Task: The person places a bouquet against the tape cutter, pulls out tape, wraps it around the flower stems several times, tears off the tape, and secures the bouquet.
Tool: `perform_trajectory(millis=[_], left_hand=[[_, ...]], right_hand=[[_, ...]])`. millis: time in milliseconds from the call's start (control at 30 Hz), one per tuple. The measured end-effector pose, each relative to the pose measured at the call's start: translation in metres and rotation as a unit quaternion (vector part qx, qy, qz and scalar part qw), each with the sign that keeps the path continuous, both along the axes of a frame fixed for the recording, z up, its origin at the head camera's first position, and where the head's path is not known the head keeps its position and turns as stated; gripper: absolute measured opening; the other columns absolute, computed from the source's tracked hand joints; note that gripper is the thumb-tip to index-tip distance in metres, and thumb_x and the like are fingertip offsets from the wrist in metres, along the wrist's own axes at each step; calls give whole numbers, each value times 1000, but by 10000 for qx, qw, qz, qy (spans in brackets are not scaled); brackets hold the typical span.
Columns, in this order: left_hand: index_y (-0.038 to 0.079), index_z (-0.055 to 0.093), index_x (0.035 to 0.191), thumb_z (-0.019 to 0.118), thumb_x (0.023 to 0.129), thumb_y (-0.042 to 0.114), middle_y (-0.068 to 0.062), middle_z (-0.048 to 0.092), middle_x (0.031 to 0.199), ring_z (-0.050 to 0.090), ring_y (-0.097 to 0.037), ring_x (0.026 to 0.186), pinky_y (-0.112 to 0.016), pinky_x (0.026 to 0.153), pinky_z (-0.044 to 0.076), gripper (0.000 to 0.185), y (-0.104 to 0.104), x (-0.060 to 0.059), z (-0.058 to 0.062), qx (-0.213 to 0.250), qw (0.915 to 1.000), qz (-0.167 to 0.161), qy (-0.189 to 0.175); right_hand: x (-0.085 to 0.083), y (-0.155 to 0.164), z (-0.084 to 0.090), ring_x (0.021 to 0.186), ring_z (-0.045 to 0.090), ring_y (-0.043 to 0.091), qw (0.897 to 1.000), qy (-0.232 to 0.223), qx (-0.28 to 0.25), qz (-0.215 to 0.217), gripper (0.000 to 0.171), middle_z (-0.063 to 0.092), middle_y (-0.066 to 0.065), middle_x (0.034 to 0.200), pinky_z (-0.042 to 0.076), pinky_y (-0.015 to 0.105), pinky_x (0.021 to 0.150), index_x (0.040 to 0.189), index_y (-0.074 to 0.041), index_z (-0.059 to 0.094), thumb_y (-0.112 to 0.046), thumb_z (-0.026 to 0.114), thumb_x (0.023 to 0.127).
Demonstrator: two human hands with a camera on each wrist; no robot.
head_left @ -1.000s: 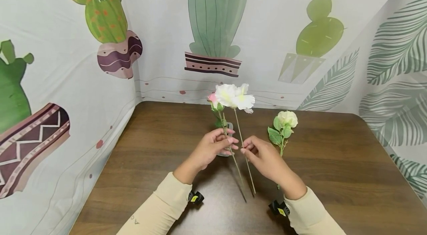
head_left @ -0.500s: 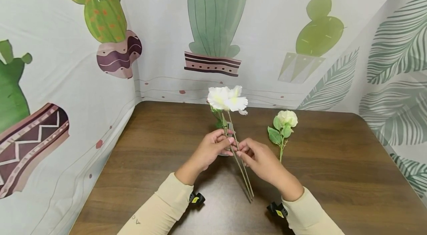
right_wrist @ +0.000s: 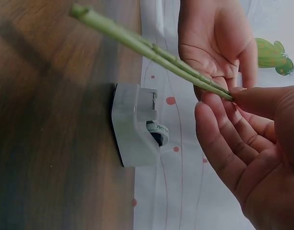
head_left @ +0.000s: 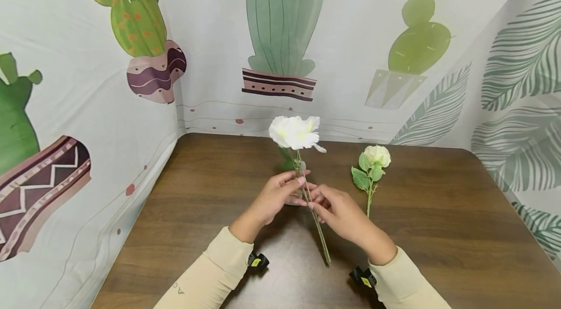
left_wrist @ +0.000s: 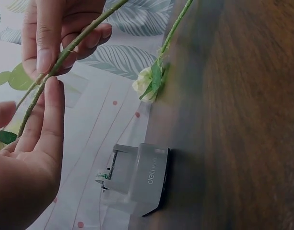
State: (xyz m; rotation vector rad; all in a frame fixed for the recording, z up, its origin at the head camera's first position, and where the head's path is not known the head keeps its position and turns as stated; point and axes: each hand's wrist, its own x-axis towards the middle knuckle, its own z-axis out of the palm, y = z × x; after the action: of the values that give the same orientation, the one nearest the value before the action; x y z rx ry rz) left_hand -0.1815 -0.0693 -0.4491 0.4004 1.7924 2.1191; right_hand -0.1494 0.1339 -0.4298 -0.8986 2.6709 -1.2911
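White bloom: broad, thin petals with ruffled edges and a faint yellow tint; sits above both hands, at the upper end of the stems.
Stems: two slim green rods, slightly knobbly, side by side and tilted; their lower ends jut out below the hands.
Rose: rounded head of layered cream petals, green leaves; lies on the table beyond the right hand.
Table: dark brown wood grain with a dull sheen, rounded far corners.
Cloth: white, creased, printed with cacti and fronds.
Dispenser: grey, slant-sided, dark-based, marked "deli"; stands on the table beyond the hands.
Tape roll: ring with green print, seated in the dispenser.
Left hand: thumb and fingers hold the stems, below the bloom.
Right hand: thumb and fingertips pinch both stems, just below the left hand's hold.
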Motion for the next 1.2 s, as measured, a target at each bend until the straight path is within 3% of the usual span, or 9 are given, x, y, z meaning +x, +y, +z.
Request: perform_trajectory(millis=[267, 500, 667, 1200], left_hand=[[-7, 57, 133, 58, 101, 14, -27, 71, 116, 74, -12, 87, -33, 80, 62, 38, 2, -1, 0, -40, 9999, 147, 42], [-8, 56, 131, 58, 102, 11, -32, 67, 120, 73, -12, 90, -37, 84, 62, 35, 5, 3, 1, -33, 9998, 149, 128], [-8, 55, 130, 53, 104, 11, -32, 67, 121, 73, -11, 91, -34, 85, 61, 32, 6, 3, -1, -91, 9997, 148, 146], [-3, 58, 128, 52, 104, 13, -26, 70, 121, 71, -8, 90, -26, 78, 59, 30, 4, 2, 0, -459, 9987, 209, 61]], right_hand=[[2, -3, -1, 64, 64, 5, 9997, 162, 157, 63, 5, 69, -1, 83, 55, 20, 61, 100, -12, 62, -14, 66, 98], [3, -2, -2, 71, 58, 0, 9944, 863, 612, -65, 6, 66, -7, 84, 53, 22, 66, 98, -12, 65, -17, 69, 96], [2, -2, -3, 71, 55, 0, 9910, 1122, 714, -131, 8, 64, -9, 82, 51, 21, 66, 97, -14, 65, -16, 72, 94], [2, -1, -2, 75, 62, 1, 9915, 1069, 725, -152, 8, 69, -7, 84, 54, 22, 68, 101, -12, 69, -18, 70, 95]])
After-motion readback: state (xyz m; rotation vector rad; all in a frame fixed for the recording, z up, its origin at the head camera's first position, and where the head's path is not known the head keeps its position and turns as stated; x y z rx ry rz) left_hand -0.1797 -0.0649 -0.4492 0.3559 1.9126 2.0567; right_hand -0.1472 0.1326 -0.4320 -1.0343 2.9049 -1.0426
